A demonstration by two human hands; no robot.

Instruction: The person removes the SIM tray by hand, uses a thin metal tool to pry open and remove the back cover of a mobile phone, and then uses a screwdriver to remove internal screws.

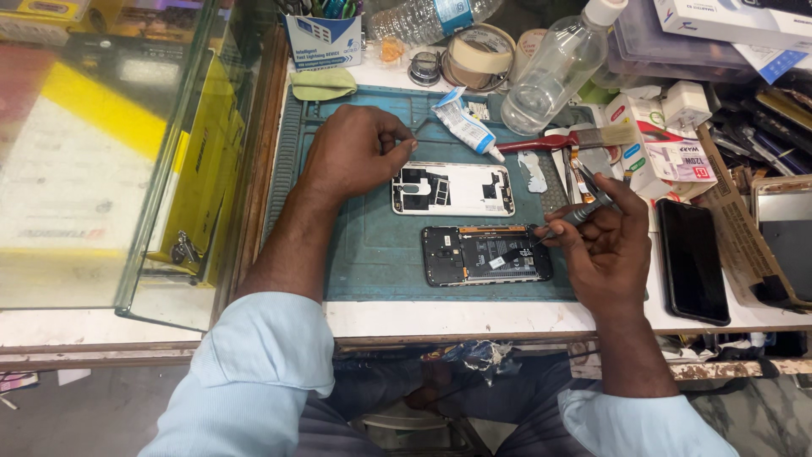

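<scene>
Right hand (605, 241) pinches tweezers (568, 222) over opened phone (485, 254); left hand (355, 152) pinches something hidden.

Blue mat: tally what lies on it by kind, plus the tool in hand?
Opened phone bodies: 2, white back frame and black chassis
Glue tubes: 1
Tweezers: 1, in the right hand
Total: 4, on the blue mat
</scene>
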